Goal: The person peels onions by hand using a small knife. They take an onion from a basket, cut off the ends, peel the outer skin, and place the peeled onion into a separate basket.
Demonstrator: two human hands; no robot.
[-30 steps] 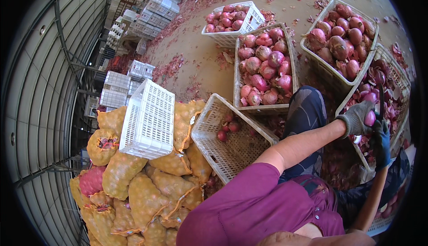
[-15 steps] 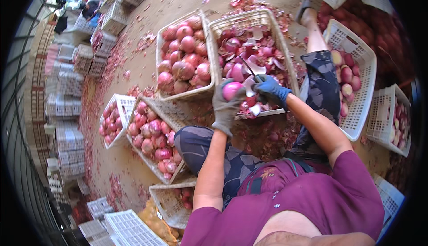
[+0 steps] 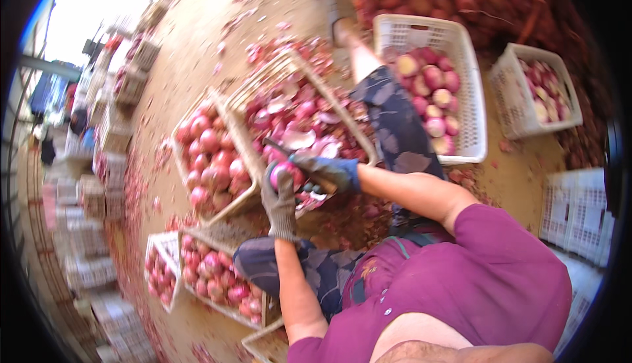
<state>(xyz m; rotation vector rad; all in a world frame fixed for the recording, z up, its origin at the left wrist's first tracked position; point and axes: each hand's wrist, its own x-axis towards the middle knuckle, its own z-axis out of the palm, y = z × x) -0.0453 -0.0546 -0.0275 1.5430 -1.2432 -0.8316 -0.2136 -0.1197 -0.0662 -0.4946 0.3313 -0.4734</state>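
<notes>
My left hand (image 3: 280, 200), in a grey glove, is closed around a purple-red onion (image 3: 288, 175) with smooth, shiny skin. Against the onion's right side, my right hand (image 3: 328, 172), in a blue and grey glove, grips a knife (image 3: 279, 148); its dark blade points up and left. Both hands are over the near end of a crate (image 3: 334, 105) of loose onion skins and peel pieces. Left of it, a second crate holds whole unpeeled onions (image 3: 209, 144). My fingers hide part of the onion and the knife's handle.
To the right, a white crate (image 3: 471, 93) holds onions with pale cut ends, and a smaller crate (image 3: 505, 93) stands beyond. Two crates of red onions (image 3: 217, 271) sit by my left knee. Skins litter the floor (image 3: 191, 53). Crate stacks (image 3: 89, 231) line the far left.
The view has swung right, bringing the right-hand crates nearer the middle. In the picture, my hands and the onion appear lower and further left. Both hands keep their hold.
</notes>
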